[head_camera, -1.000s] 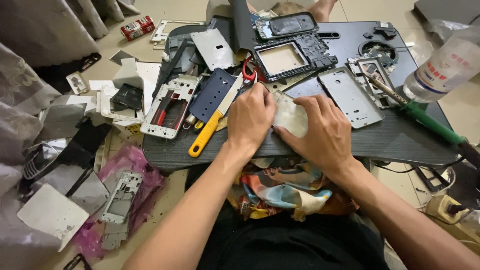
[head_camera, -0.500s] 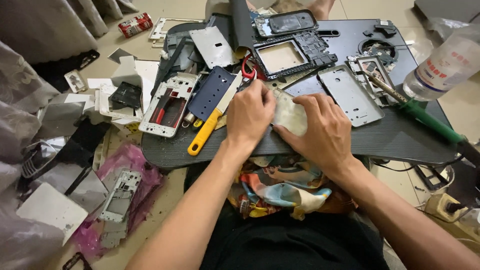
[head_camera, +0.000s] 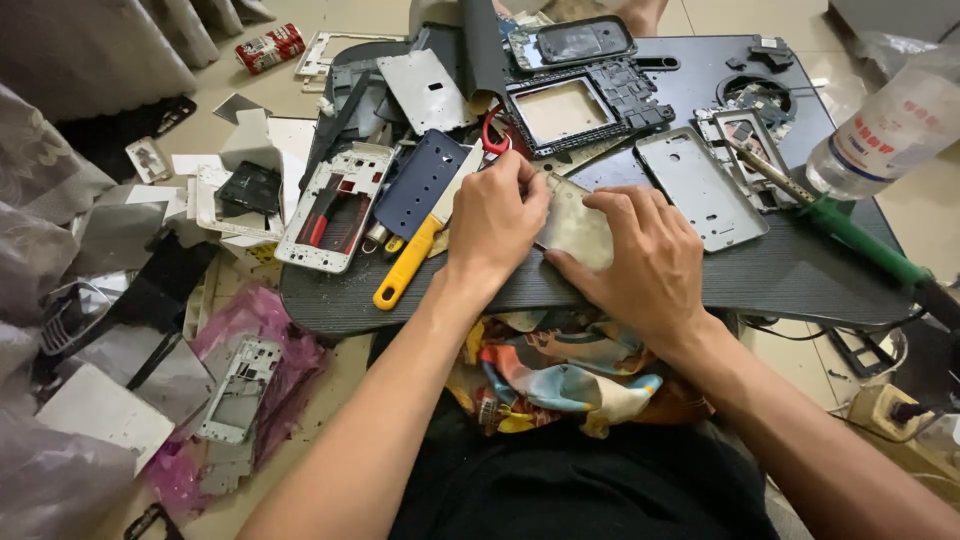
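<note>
Grey and scuffed, a thin metal plate (head_camera: 578, 232) lies near the front edge of a dark tray-table (head_camera: 800, 275) across the person's lap; both hands are on it. That table carries everything else (a dense litter of phone parts): a black phone frame with a pale rectangular opening (head_camera: 580, 108), a silver back plate (head_camera: 700, 187) just right of the hands, a white phone frame (head_camera: 335, 207) with a navy panel (head_camera: 418, 183) beside it, and a yellow-handled blade (head_camera: 412, 262) just left of the wrist; a green-handled screwdriver (head_camera: 850, 235) lies along the right side, a clear plastic bottle (head_camera: 890, 130) above it. On the floor to the left, a pink plastic bag (head_camera: 262, 322) holds another bare phone frame (head_camera: 240, 390). The left hand (head_camera: 495, 225) is curled, its fingertips pinching the plate's upper left corner; the right hand (head_camera: 645, 265) lies spread over the plate's right half, fingers flat, pressing it down, so the plate shows between the two hands.
</note>
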